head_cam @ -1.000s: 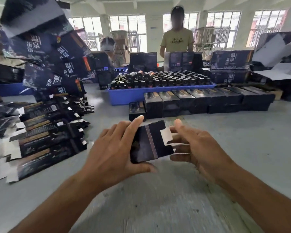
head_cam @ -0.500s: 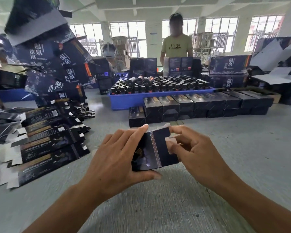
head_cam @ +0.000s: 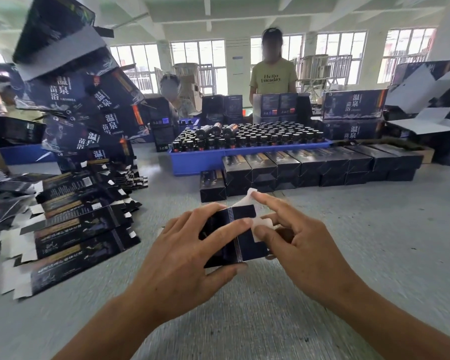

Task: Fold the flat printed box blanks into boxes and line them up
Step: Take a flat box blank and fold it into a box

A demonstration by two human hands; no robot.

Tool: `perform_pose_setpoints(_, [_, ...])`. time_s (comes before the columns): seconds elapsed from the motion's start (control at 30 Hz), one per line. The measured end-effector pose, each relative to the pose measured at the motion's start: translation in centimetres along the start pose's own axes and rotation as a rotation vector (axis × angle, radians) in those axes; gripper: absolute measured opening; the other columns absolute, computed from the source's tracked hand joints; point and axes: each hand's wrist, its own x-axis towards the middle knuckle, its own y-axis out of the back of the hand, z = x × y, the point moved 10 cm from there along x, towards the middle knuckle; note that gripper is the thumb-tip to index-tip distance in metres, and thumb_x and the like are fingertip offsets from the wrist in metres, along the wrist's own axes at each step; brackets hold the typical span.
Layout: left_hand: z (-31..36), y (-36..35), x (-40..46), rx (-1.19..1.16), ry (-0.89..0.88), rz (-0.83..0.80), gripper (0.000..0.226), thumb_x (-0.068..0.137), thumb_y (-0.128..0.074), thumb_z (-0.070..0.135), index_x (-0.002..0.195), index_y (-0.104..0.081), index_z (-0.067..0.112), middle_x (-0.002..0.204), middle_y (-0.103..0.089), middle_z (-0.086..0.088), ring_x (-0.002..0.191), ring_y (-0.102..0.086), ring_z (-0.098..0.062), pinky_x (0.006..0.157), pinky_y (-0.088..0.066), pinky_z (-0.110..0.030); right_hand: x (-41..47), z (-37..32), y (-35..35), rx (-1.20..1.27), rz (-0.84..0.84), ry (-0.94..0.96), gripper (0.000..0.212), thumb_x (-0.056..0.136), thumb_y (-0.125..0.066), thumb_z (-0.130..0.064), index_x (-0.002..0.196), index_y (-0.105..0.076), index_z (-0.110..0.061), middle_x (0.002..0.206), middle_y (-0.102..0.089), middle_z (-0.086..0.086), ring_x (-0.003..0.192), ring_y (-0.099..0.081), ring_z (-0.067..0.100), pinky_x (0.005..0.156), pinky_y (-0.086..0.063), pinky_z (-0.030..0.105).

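Box blank, half-formed, is gripped by the left hand while the right hand pinches its white end flaps; uneven pressure could crease or tear them.

Bright, even daylight from the windows at the back, slightly blown out there. Soft, faint shadows only. Motion-blurred toward the bottom edge (streaked tabletop). Bowed by wide-angle distortion far from the windows.

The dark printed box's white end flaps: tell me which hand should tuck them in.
Right. The right hand already touches the white end flaps at the open end; the left hand grips the dark printed cardboard box, steadying it.
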Motion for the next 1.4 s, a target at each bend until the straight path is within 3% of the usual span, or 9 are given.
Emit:
perform_pose_setpoints(0.17, [-0.5, 0.0, -0.1, -0.038, 0.050, -0.024, 0.063, 0.084, -0.055, 0.061, 0.141, -0.047, 0.037, 0.140, -0.049, 0.001, 0.119, -0.056, -0.022, 0.096, -0.048, -0.039, -0.3, -0.9, 0.0, -0.138, 0.041, 0.064, 0.057, 0.099, -0.059, -0.028, 0.137, -0.035, -0.063, 0.105, -0.069, -0.019, 0.086, -0.068, -0.001, 0.074, -0.057, 0.016])
perform_pose_setpoints(0.37, [-0.2, 0.1, -0.1, -0.059, 0.054, -0.022, 0.059, 0.080, -0.061, 0.052, 0.135, -0.050, 0.036, 0.142, -0.049, -0.001, 0.121, -0.056, -0.023, 0.100, -0.040, -0.036, -0.4, -0.2, 0.5, -0.065, 0.113, 0.026, 0.064, 0.097, -0.063, -0.026, 0.141, -0.032, -0.060, 0.107, -0.069, -0.014, 0.080, -0.071, 0.000, 0.070, -0.060, 0.020])
perform_pose_setpoints(0.5, [-0.4, 0.1, -0.2, -0.040, 0.050, -0.011, 0.069, 0.073, -0.083, 0.041, 0.134, -0.051, 0.033, 0.144, -0.051, -0.005, 0.123, -0.057, -0.028, 0.097, -0.046, -0.043, -0.6, -0.8, 0.4, -0.102, 0.104, 0.060, 0.048, 0.097, -0.063, -0.022, 0.123, -0.048, -0.060, 0.092, -0.069, -0.020, 0.078, -0.069, -0.003, 0.066, -0.051, 0.008])
perform_pose_setpoints(0.67, [-0.3, 0.1, -0.2, -0.039, 0.040, 0.000, 0.069, 0.075, -0.073, 0.044, 0.138, -0.045, 0.033, 0.145, -0.050, -0.005, 0.121, -0.058, -0.027, 0.091, -0.053, -0.043, -0.7, -1.0, 0.4, -0.161, 0.101, 0.063, 0.028, 0.097, -0.062, -0.019, 0.121, -0.067, -0.034, 0.092, -0.067, -0.027, 0.086, -0.068, -0.002, 0.076, -0.056, 0.016])
perform_pose_setpoints(0.8, [-0.3, -0.2, -0.2, -0.005, 0.043, -0.014, 0.075, 0.075, -0.070, 0.044, 0.144, -0.042, 0.036, 0.145, -0.049, -0.005, 0.118, -0.059, -0.026, 0.087, -0.056, -0.042, -0.6, -1.2, 0.2, -0.199, 0.071, 0.071, 0.029, 0.098, -0.060, -0.021, 0.124, -0.069, -0.030, 0.106, -0.065, -0.028, 0.095, -0.063, -0.006, 0.081, -0.053, 0.013])
perform_pose_setpoints(0.9, [-0.4, 0.0, -0.2, -0.013, 0.043, 0.000, 0.067, 0.077, -0.070, 0.041, 0.140, -0.047, 0.037, 0.144, -0.050, -0.007, 0.116, -0.061, -0.027, 0.081, -0.059, -0.042, -0.5, -1.1, -0.2, -0.168, 0.014, 0.068, 0.032, 0.095, -0.062, -0.035, 0.127, -0.064, -0.037, 0.109, -0.063, -0.030, 0.103, -0.060, -0.008, 0.082, -0.048, 0.008])
perform_pose_setpoints(1.03, [-1.4, 0.4, -0.4, -0.060, 0.090, 0.021, 0.060, 0.080, -0.068, 0.042, 0.138, -0.055, 0.032, 0.143, -0.050, -0.006, 0.118, -0.060, -0.027, 0.074, -0.060, -0.040, -0.7, -0.6, -1.8, -0.129, -0.182, 0.021, 0.071, 0.075, -0.066, -0.068, 0.140, -0.045, -0.048, 0.126, -0.052, -0.037, 0.112, -0.056, -0.011, 0.087, -0.048, 0.005])
perform_pose_setpoints(1.17, [-1.3, 0.6, -0.4, -0.057, 0.080, 0.033, 0.060, 0.078, -0.069, 0.041, 0.136, -0.056, 0.032, 0.141, -0.051, -0.007, 0.116, -0.060, -0.026, 0.075, -0.060, -0.039, -0.7, -0.8, -1.3, -0.139, -0.104, 0.042, 0.057, 0.084, -0.076, -0.034, 0.134, -0.052, -0.045, 0.113, -0.058, -0.040, 0.103, -0.060, -0.012, 0.080, -0.045, 0.001])
perform_pose_setpoints(1.4, [0.4, 0.4, -0.1, 0.046, 0.004, -0.001, 0.055, 0.080, -0.066, 0.042, 0.133, -0.052, 0.035, 0.142, -0.052, -0.010, 0.114, -0.061, -0.028, 0.073, -0.061, -0.040, -1.0, -0.7, -0.1, -0.121, 0.041, 0.030, 0.032, 0.084, -0.077, -0.026, 0.111, -0.068, -0.039, 0.097, -0.068, -0.024, 0.088, -0.068, 0.003, 0.075, -0.054, 0.015])
